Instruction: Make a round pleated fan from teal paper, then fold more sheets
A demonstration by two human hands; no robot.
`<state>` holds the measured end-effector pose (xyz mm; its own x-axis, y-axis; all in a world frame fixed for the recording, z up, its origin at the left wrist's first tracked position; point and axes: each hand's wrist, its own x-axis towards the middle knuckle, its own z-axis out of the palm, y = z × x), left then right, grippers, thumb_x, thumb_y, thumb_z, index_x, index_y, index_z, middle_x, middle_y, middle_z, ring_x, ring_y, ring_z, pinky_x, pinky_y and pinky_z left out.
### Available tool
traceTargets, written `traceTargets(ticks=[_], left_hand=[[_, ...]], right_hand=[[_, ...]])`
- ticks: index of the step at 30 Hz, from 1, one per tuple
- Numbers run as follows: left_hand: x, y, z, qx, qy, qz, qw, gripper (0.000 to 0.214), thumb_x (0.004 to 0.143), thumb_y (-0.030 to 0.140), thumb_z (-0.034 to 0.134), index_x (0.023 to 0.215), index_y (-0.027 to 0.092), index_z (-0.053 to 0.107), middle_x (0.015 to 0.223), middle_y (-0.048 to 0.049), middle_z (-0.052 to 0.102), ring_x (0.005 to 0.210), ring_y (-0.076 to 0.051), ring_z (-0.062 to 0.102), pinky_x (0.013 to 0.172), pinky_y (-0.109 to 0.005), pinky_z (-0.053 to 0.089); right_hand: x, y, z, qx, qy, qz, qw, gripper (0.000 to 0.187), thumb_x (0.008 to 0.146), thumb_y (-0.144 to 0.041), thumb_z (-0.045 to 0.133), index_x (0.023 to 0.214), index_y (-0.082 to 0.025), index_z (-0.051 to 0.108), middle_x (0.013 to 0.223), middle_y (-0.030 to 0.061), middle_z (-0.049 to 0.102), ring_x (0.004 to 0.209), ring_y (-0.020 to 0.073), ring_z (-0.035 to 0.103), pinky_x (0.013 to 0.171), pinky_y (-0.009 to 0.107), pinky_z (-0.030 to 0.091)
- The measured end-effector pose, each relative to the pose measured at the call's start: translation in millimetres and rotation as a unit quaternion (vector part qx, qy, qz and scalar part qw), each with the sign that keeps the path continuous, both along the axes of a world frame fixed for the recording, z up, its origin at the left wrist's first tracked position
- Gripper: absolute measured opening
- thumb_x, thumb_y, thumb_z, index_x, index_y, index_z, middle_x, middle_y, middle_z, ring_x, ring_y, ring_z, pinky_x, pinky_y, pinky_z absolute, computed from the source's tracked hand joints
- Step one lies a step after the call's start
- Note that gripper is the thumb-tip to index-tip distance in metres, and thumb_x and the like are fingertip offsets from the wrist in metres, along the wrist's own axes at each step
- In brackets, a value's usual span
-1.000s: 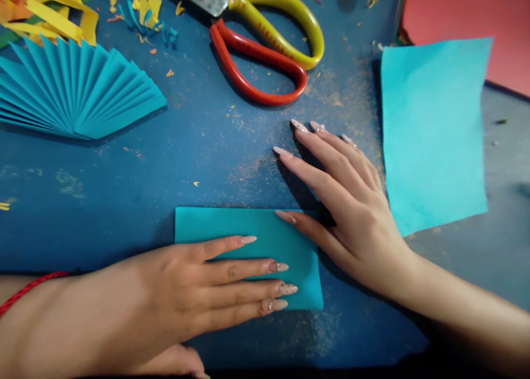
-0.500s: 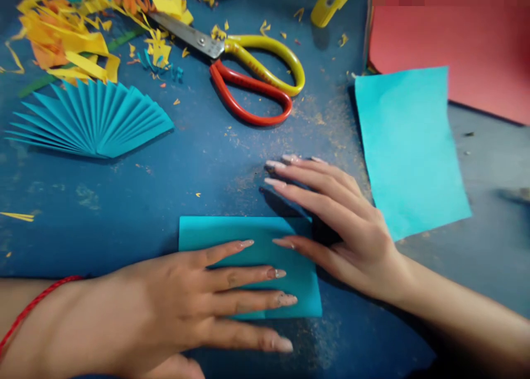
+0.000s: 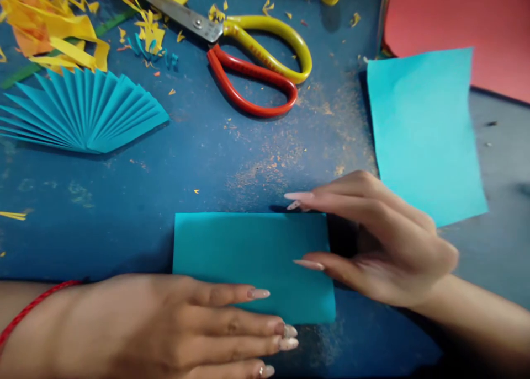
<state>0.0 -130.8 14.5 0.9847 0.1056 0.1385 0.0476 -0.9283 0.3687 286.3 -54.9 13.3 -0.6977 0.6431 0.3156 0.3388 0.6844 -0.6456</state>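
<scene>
on the scuffed blue worktop [image 3: 103, 235], a folded teal paper rectangle [image 3: 252, 257] lies low in the view, just left of a loose sky-blue sheet [image 3: 426, 136]. the left hand [image 3: 165, 329] rests flat, fingers close together, forefinger across the paper's lower edge. the right hand [image 3: 385, 238] arches over the right end, thumb on the paper, fingers curled above its top edge, with no clear pinch. so light a hold could let the paper skid, and a long nail could nick it.
</scene>
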Motion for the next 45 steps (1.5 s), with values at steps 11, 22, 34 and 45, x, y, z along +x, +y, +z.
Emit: traceTargets(ticks=[11,22,34,45], left_hand=[[4.2,1.1,-1.2,0.004,-0.025,0.008,1.0,0.046,0.104,0.03,0.051,0.149,0.032,0.062,0.16,0.0122,0.054,0.157,-0.01,0.038,0.129,-0.025,0.039],[4.6,-2.8,-8.4,-0.051,-0.034,0.016,0.998,0.047,0.107,0.03,0.045,0.152,0.03,0.059,0.163,0.008,0.052,0.156,-0.012,0.041,0.127,-0.028,0.043],[3.8,-5.9,-8.4,-0.057,-0.032,0.019,0.998,0.048,0.106,0.031,0.047,0.153,0.028,0.059,0.163,0.0066,0.052,0.155,-0.013,0.043,0.129,-0.026,0.04],[3.9,-10.1,-11.5,-0.052,-0.017,0.02,0.998,0.05,0.108,0.035,0.049,0.156,0.025,0.054,0.166,0.0056,0.048,0.158,-0.015,0.038,0.132,-0.029,0.036]], right_hand=[[-2.3,-0.8,-1.4,-0.046,0.007,-0.016,0.999,0.041,0.091,-0.026,0.078,0.131,-0.027,0.068,0.083,-0.0003,0.074,0.069,0.0184,0.068,0.063,0.034,0.055],[-0.7,-2.7,-1.1,0.011,-0.105,0.03,0.994,0.022,0.1,-0.028,0.07,0.12,-0.018,0.069,0.09,0.0019,0.072,0.077,0.0156,0.068,0.07,0.033,0.046],[0.2,-4.8,1.7,0.063,-0.116,0.029,0.991,0.014,0.099,-0.014,0.068,0.109,-0.022,0.074,0.08,-0.0016,0.068,0.064,0.0117,0.06,0.064,0.032,0.045],[0.6,-4.2,6.9,0.076,-0.132,0.028,0.988,0.016,0.099,-0.011,0.069,0.112,-0.018,0.074,0.077,-0.001,0.069,0.065,0.0097,0.06,0.066,0.029,0.047]])
